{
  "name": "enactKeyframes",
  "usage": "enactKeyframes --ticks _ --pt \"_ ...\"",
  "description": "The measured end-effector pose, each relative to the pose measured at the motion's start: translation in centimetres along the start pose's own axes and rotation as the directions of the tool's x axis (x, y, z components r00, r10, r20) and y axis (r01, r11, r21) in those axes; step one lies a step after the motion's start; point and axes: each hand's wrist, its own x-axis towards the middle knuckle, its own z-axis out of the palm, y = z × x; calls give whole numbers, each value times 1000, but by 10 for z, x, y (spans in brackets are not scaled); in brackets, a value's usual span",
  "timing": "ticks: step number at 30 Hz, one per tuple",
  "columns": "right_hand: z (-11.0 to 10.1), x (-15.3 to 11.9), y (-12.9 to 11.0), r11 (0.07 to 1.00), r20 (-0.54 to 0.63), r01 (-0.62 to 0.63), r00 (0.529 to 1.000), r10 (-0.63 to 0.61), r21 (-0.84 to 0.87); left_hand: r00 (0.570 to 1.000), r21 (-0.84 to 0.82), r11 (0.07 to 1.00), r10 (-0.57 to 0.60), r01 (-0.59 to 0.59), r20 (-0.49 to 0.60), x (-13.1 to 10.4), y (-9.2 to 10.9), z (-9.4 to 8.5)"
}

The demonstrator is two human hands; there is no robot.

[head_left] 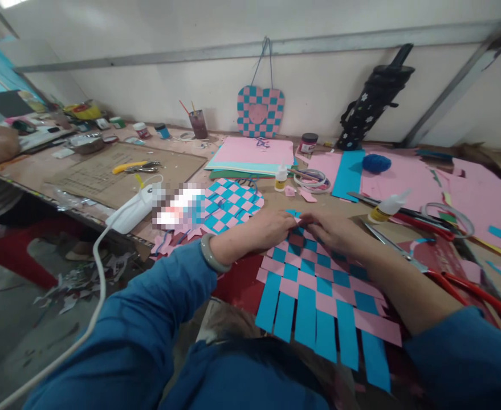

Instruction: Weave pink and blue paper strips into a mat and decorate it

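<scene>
A woven sheet of pink and blue paper strips [308, 267] lies in front of me, with loose blue strip ends hanging toward my body. At its far edge my left hand [271, 226] has its fingers closed on the paper. My right hand [329, 230] meets it there from the other side, thumb and fingertips pinching the same edge. Both forearms cover parts of the weave's sides. Just beyond the left hand lies a finished-looking checkered piece [233, 202] in the same colours. A small glue bottle [280, 179] stands past the hands.
Red-handled scissors [408, 250] and another glue bottle [387, 208] lie at right. Behind are stacked coloured paper [252, 154], a checkered heart hanging [261, 108], blue yarn [376, 163] and a black umbrella [376, 97]. A white power strip [133, 208] trails its cord at left, near yellow pliers [135, 167].
</scene>
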Motion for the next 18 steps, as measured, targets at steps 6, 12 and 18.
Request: enactKeyframes --ticks 6,12,18 --pt "-2 -2 19 992 -178 74 983 -54 107 997 43 997 59 -57 -42 0 -4 8" --pt "-10 -3 24 1000 -188 -4 982 4 1 995 71 995 76 -71 -68 1 -3 10" --pt "-20 -10 16 995 -95 -80 992 86 61 998 10 998 -60 60 1 4 0 -2"
